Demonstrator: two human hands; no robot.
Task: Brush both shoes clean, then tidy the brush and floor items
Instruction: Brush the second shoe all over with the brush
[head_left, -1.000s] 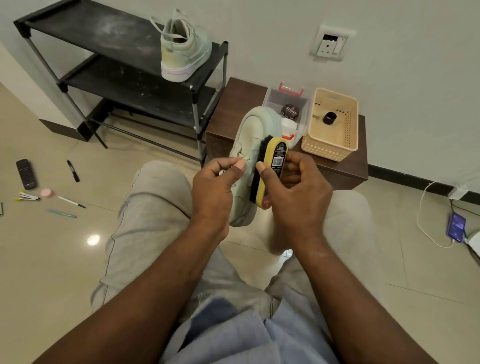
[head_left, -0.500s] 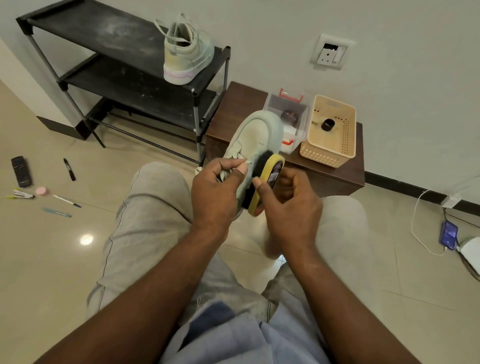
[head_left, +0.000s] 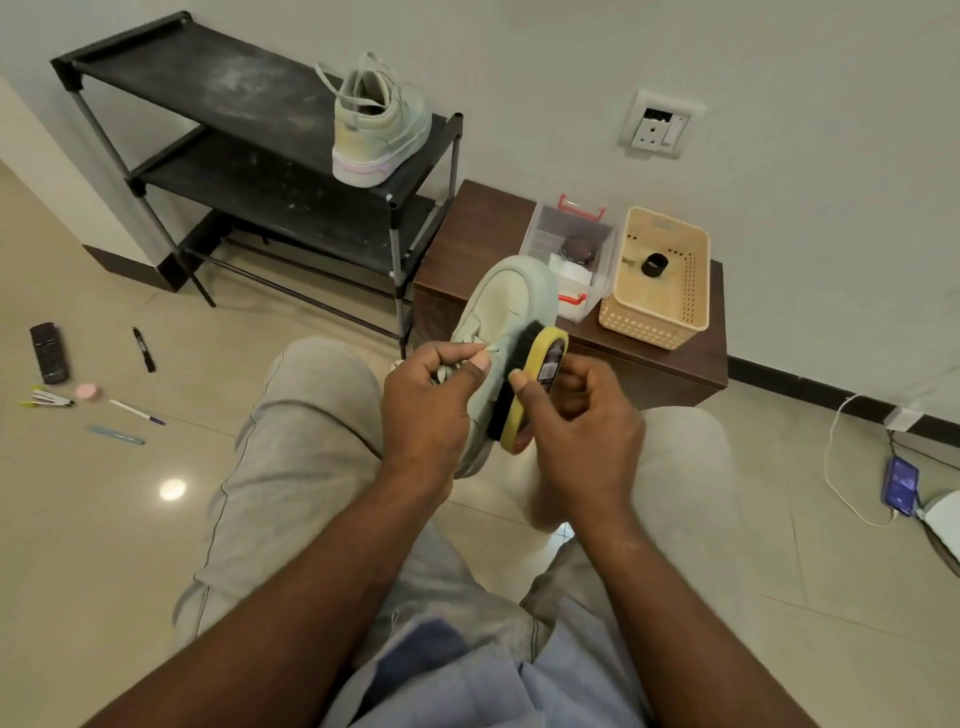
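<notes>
My left hand (head_left: 431, 405) grips a pale green shoe (head_left: 511, 306) by its laces and tongue, toe pointing away from me, above my knees. My right hand (head_left: 576, 431) holds a yellow-backed brush (head_left: 535, 384) with its black bristles pressed against the shoe's right side. The second pale green shoe (head_left: 376, 130) stands on the top shelf of the black rack (head_left: 218, 93), heel toward me. On the floor at the left lie a black remote (head_left: 49, 353), a black marker (head_left: 144, 349), a pink round item (head_left: 87, 392), pens (head_left: 137, 412) and a blue stick (head_left: 117, 435).
A brown low cabinet (head_left: 478, 234) carries a clear box (head_left: 569, 244) with a polish tin and a beige basket (head_left: 654, 317) holding a small black item. At the right a phone (head_left: 901, 486) lies on the floor on a white cable. A wall socket (head_left: 657, 127) is above.
The brush has slid back and forth along the shoe's side, down toward me and then up again. My left hand keeps its hold on the shoe. My view has shifted slightly.
</notes>
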